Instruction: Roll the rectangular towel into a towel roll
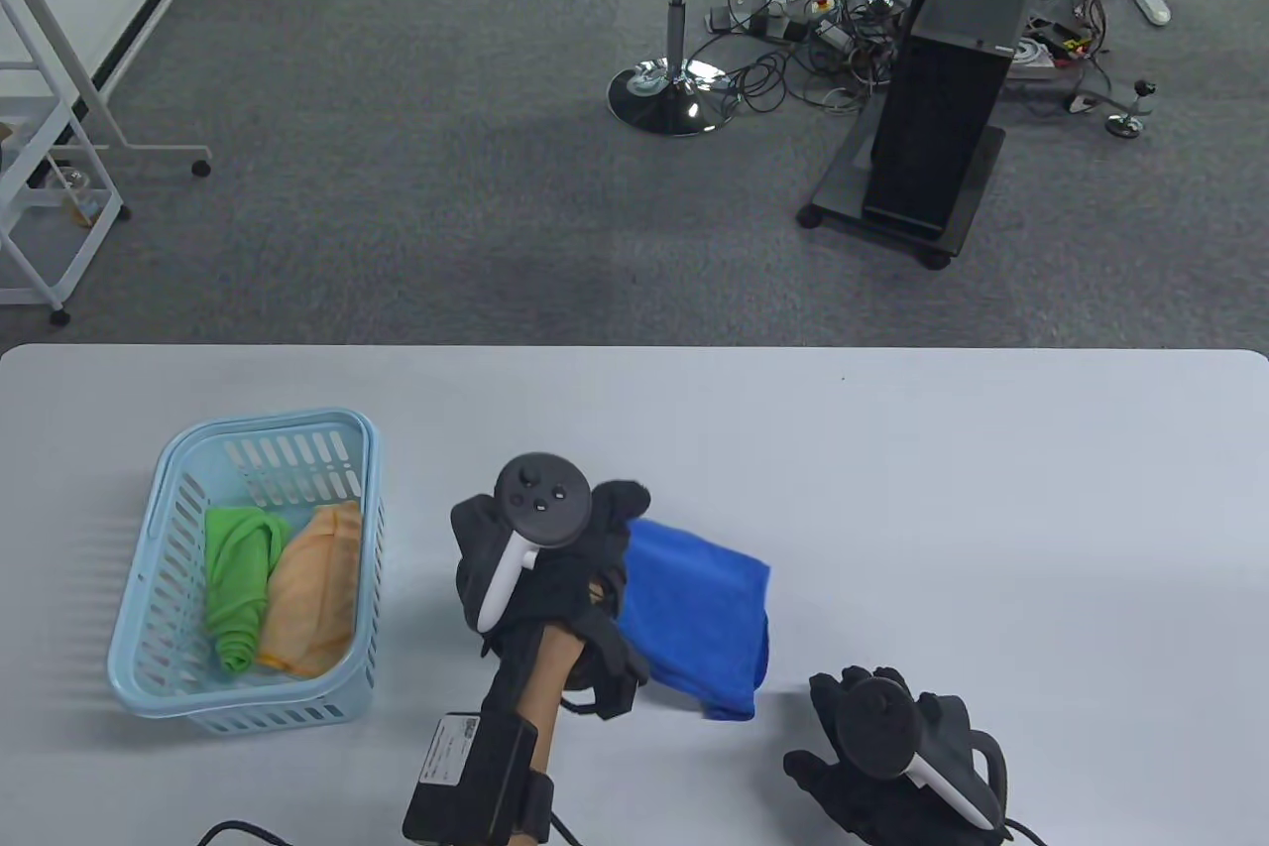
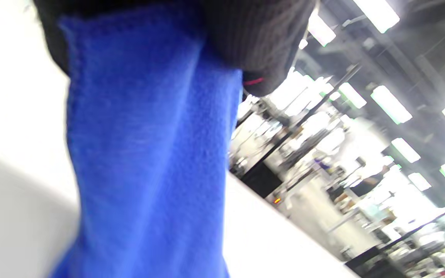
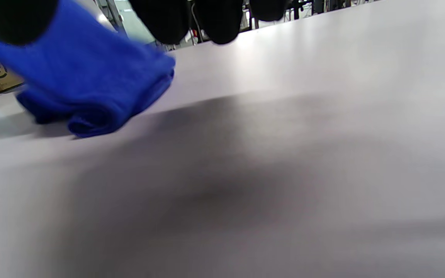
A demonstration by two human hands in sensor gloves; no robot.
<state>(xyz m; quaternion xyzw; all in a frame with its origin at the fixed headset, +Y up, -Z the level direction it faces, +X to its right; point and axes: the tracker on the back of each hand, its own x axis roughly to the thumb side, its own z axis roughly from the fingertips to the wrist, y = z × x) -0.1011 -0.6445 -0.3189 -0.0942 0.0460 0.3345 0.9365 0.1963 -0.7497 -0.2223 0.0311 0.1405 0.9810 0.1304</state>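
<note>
The blue towel (image 1: 699,623), folded over, is held up near the middle of the table, its lower end down by the tabletop. My left hand (image 1: 620,534) grips its left edge. The left wrist view shows the blue towel (image 2: 149,154) hanging down from my gloved fingers (image 2: 253,46). My right hand (image 1: 877,737) sits low at the front right of the table, a little apart from the towel's lower corner and holding nothing. In the right wrist view its fingertips (image 3: 218,23) hang relaxed above the table, with the blue towel (image 3: 91,85) to the left.
A light blue basket (image 1: 273,422) stands at the left of the table, holding a green towel roll (image 1: 238,588) and an orange towel roll (image 1: 312,588). Beyond the table's far edge are grey carpet, a chair (image 1: 679,13) and a black stand (image 1: 937,132).
</note>
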